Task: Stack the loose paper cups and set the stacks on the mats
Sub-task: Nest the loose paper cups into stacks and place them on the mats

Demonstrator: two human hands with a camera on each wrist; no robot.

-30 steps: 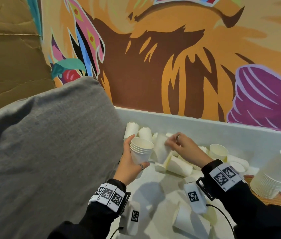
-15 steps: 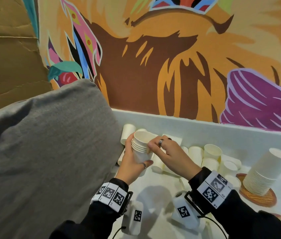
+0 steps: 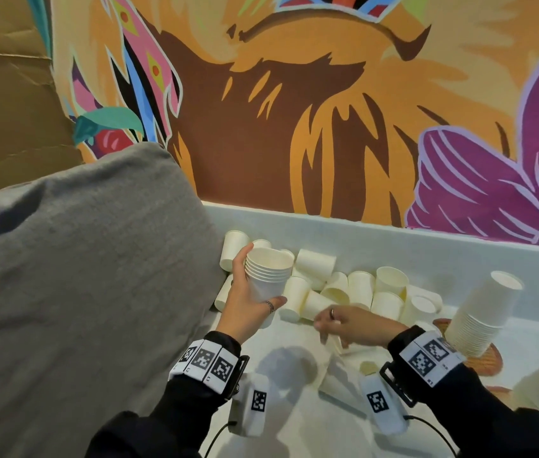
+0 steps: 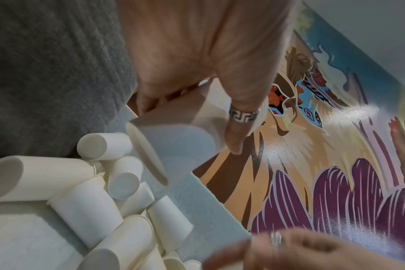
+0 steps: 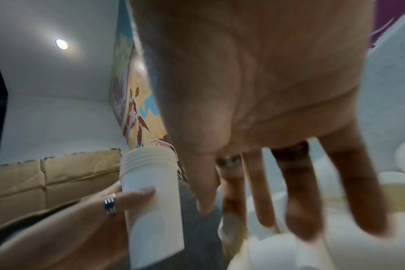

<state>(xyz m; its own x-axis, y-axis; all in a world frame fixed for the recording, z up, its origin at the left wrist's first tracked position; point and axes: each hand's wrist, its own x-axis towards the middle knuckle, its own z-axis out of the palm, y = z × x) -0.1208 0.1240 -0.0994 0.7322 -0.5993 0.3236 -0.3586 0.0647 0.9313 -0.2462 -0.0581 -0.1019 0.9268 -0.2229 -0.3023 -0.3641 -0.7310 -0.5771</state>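
Head view: left hand [image 3: 248,305] grips a stack [image 3: 268,276] upright above loose cups [image 3: 357,289]; right hand [image 3: 354,325] reaches low, fingers down. Left wrist: thumb and fingers [image 4: 238,131] wrap the stack [image 4: 173,138]. Right wrist: fingers [image 5: 298,201] spread, blurred, holding nothing, above cups [image 5: 289,252].

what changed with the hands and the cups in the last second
The right hand slid a loose cup into the small stack, let go of it, and dropped toward the loose cups on the table, fingers open and empty. The left hand kept gripping the stack, now one cup taller. The tall inverted stack on the woven mat stayed put.
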